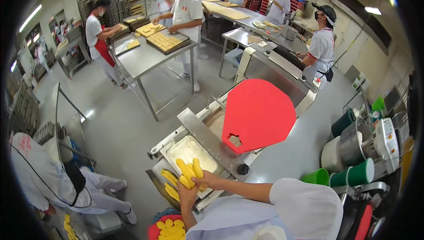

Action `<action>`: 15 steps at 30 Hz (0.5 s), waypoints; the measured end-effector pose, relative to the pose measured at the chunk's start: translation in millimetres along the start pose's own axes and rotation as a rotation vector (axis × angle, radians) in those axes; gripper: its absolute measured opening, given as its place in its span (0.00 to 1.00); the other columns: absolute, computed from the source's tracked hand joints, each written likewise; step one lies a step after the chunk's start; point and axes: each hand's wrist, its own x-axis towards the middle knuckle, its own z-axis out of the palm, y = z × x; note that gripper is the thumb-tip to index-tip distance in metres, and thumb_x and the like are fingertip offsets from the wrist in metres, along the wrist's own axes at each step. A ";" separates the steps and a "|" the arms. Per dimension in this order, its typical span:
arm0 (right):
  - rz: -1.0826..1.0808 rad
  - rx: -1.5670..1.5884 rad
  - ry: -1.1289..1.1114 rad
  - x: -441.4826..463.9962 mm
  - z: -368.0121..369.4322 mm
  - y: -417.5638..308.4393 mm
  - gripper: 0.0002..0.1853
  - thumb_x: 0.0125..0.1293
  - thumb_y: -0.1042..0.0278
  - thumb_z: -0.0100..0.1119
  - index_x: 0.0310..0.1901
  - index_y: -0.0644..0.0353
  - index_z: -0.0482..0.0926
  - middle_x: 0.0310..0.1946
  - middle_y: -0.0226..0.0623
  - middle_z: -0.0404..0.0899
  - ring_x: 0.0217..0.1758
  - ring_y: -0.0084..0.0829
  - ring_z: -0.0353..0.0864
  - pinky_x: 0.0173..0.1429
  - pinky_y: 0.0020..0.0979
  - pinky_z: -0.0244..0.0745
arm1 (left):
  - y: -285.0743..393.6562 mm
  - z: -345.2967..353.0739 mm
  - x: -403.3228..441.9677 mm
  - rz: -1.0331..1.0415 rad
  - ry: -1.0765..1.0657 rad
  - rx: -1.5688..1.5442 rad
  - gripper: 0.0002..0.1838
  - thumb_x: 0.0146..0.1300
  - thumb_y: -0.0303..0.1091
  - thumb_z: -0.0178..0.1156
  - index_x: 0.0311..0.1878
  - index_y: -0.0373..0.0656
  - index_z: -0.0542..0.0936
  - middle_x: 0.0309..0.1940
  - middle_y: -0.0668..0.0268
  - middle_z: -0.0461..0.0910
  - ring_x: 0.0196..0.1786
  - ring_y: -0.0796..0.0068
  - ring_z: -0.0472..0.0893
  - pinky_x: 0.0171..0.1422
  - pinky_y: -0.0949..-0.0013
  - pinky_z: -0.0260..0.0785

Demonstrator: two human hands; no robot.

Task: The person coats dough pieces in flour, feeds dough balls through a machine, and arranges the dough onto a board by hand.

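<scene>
Two hands closed round one bunch of rolls point(198, 167), just above the near part of the flour point(187, 147). Left hand point(188, 194) curled about the near ends from below; right hand point(209, 181) clasping from the right side, fingers partly hidden among the rolls. Impossible to make out the exact place of every finger.

For good handling, cradle rather than squeeze: probably soft, easily dented or stuck together. Spread the load over both palms, level the near ends, and support the far ends against sagging. Turn both wrists together, to avoid twisting or shedding an outer roll. Lower gently on any release, instead of dropping.

Long axes of the held rolls roughly side by side, running away from the body and a little to the left, rounded far tips free beyond the fingers. Not perfectly parallel: slightly fanned at the far end.

Just left of the hands, more loose rolls point(169, 177) in the metal trough point(159, 166), long axes slanting from far left to near right. Nearer the body, yellow rounds point(170, 230) in a red basin point(153, 232). Beyond the flour, a big red board point(260, 114) lying across the machine. Farther out, co-workers round a table point(136, 61) with trays of pale pieces point(163, 41).
</scene>
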 end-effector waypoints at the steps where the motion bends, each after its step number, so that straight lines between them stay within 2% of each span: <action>1: 0.006 0.034 0.000 -11.8 -3.5 -9.3 0.33 0.71 0.46 0.63 0.67 0.62 0.69 0.53 0.32 0.77 0.51 0.23 0.77 0.53 0.28 0.74 | 26.4 -4.0 -4.4 -0.048 -0.075 -0.071 0.29 0.56 0.24 0.71 0.61 0.34 0.73 0.50 0.62 0.81 0.50 0.67 0.82 0.56 0.66 0.75; 2: 0.018 0.063 0.002 -21.4 -10.5 -17.5 0.33 0.71 0.46 0.63 0.67 0.62 0.69 0.53 0.32 0.77 0.51 0.23 0.77 0.53 0.28 0.74 | 44.5 -1.2 -5.6 -0.103 -0.150 -0.147 0.29 0.56 0.24 0.71 0.60 0.35 0.73 0.50 0.62 0.81 0.49 0.67 0.82 0.56 0.66 0.76; 3: 0.095 0.137 -0.003 -26.8 -21.8 -15.9 0.30 0.72 0.50 0.63 0.67 0.61 0.69 0.53 0.32 0.77 0.52 0.24 0.77 0.53 0.29 0.75 | 30.6 10.6 -9.4 -0.174 -0.072 -0.240 0.27 0.55 0.23 0.70 0.59 0.35 0.73 0.51 0.60 0.81 0.51 0.66 0.82 0.56 0.65 0.76; 6: 0.027 0.115 -0.052 -35.8 -45.2 -4.8 0.29 0.71 0.56 0.64 0.67 0.61 0.69 0.52 0.32 0.78 0.52 0.24 0.77 0.54 0.29 0.75 | 16.7 36.0 -16.9 -0.135 -0.001 -0.682 0.26 0.55 0.21 0.67 0.59 0.35 0.74 0.52 0.59 0.80 0.52 0.65 0.82 0.57 0.65 0.75; 9: -0.154 0.008 0.058 -37.3 -58.8 -1.8 0.27 0.70 0.60 0.65 0.66 0.61 0.70 0.47 0.32 0.79 0.47 0.24 0.79 0.46 0.28 0.77 | 23.2 53.9 -17.1 -0.271 0.026 -0.852 0.26 0.55 0.18 0.65 0.59 0.35 0.74 0.52 0.59 0.81 0.53 0.66 0.82 0.58 0.65 0.75; 12: -0.002 0.085 0.098 -51.8 -77.3 -18.4 0.28 0.67 0.62 0.68 0.65 0.61 0.70 0.44 0.31 0.79 0.42 0.23 0.80 0.37 0.27 0.76 | 12.1 70.2 -13.0 -0.334 0.007 -0.707 0.26 0.57 0.19 0.65 0.60 0.35 0.73 0.53 0.59 0.80 0.53 0.67 0.82 0.57 0.65 0.75; 15: -0.072 0.046 0.084 -79.1 -77.7 -49.9 0.28 0.65 0.62 0.71 0.63 0.60 0.71 0.42 0.31 0.79 0.38 0.22 0.80 0.31 0.27 0.74 | 43.4 83.3 -12.7 -0.199 -0.082 -0.401 0.24 0.60 0.21 0.66 0.60 0.35 0.74 0.51 0.60 0.81 0.51 0.69 0.82 0.56 0.65 0.76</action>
